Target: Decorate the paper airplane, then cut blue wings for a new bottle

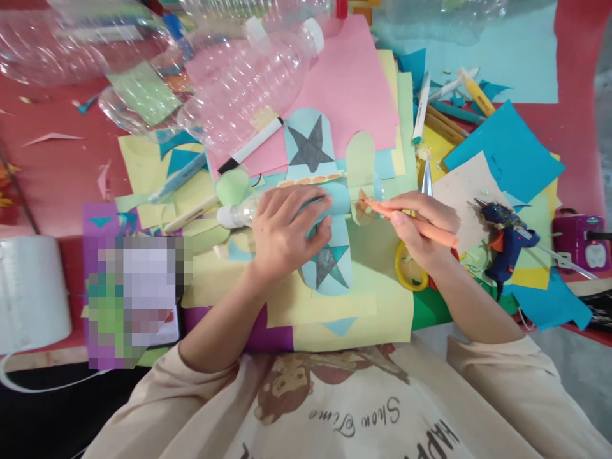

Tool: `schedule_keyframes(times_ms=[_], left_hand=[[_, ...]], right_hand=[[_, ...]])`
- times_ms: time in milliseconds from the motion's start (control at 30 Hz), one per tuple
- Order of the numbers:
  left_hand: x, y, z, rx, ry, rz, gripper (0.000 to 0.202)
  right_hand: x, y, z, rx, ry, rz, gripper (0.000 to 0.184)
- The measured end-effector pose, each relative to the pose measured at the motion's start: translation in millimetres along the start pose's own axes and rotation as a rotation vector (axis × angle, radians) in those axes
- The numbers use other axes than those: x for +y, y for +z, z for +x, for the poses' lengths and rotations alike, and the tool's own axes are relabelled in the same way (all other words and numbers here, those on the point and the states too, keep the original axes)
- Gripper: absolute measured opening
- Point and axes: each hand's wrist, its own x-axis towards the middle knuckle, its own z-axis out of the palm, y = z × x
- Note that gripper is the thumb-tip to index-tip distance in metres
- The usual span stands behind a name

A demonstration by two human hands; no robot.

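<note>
Pale blue wings (299, 121) carry dark grey stars (310, 150); the pen (421, 229) is orange, scissors (404, 271) yellow-handled, glue gun (507, 242) blue, perhaps glittered, sheet (354, 83) pink.

— What does everything sit on?
— A red bench (57, 172), lit evenly and bright.
— And beyond its edge?
— Grey floor (574, 357) at the right; lower left is too dark to tell.

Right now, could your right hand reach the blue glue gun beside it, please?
Probably yes. The glue gun lies just right of the right hand, nothing between them. That hand grips an orange pen, though, and would likely have to set it down first; the left hand holds the paper plane.
</note>
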Motion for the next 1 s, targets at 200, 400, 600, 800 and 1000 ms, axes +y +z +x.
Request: schedule_keyframes(times_ms=[200,400,600,800,1000], left_hand=[[1.7,-0.4,-0.2,0.01,0.003,0.019,0.013],[1.6,-0.2,-1.1,-0.017,-0.012,0.03,0.013],[1.4,0.5,-1.8,0.001,-0.009,0.01,0.015],[0.8,1.3,-4.6,-0.057,-0.061,0.0,0.016],[1.8,0.6,-0.7,-0.005,-0.015,0.033,0.013]], right_hand=[[1.2,4.9,-0.4,-0.064,-0.05,0.007,0.013],[0.4,6.0,0.4,-0.093,-0.057,-0.009,0.013],[-0.1,5.0,-0.4,-0.079,-0.026,-0.011,0.012],[0.5,4.8,-0.1,-0.085,-0.05,-0.026,0.012],[0.8,4.6,0.8,-0.087,-0.051,-0.03,0.011]])
